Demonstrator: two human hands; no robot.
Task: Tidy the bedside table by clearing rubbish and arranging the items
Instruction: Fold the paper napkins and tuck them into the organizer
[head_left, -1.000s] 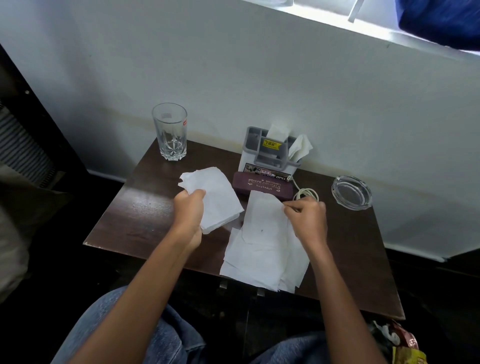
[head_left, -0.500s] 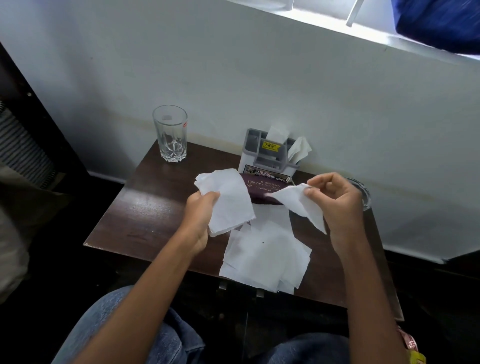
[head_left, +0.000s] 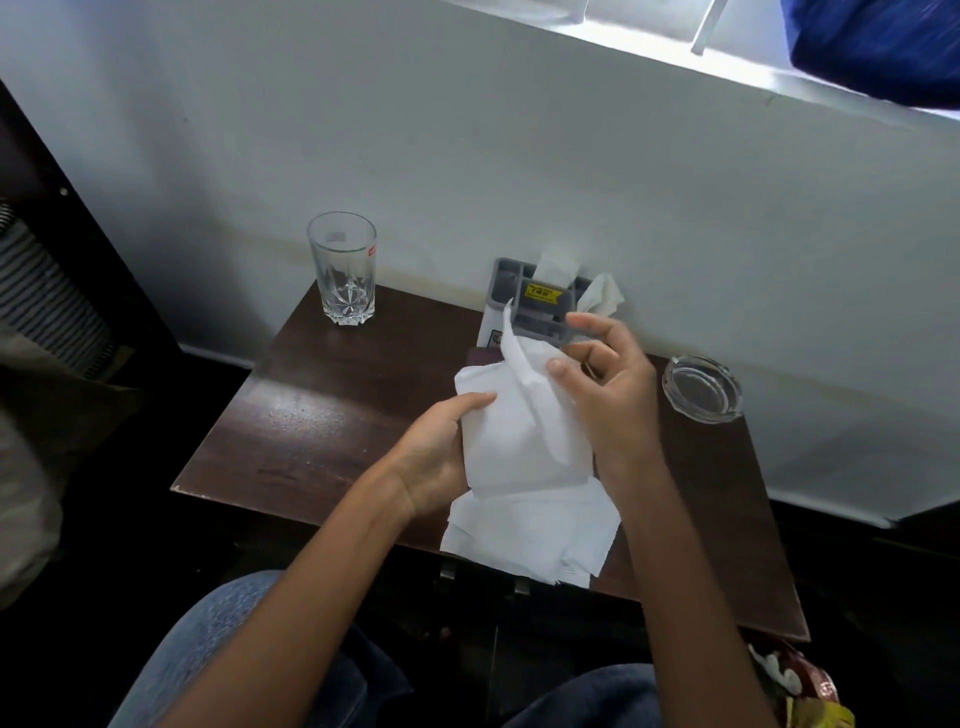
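Left hand (head_left: 439, 460) holds small pile of tissues (head_left: 514, 441) above tabletop (head_left: 332, 421). Right hand (head_left: 610, 402) pinches one tissue (head_left: 522, 371), laying it on pile. Step looks like gathering paper. Next move likely: right hand lets go, picks up loose sheets (head_left: 535, 540) at near edge. Glass (head_left: 343, 270) far left, ashtray (head_left: 701, 387) right, grey holder (head_left: 540, 312) by white wall (head_left: 467, 156).

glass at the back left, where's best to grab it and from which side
Grip the glass round its smooth mid wall, coming from the front-left. It stands upright and alone near the table's far left corner, with the wall close behind it, so that side is open.
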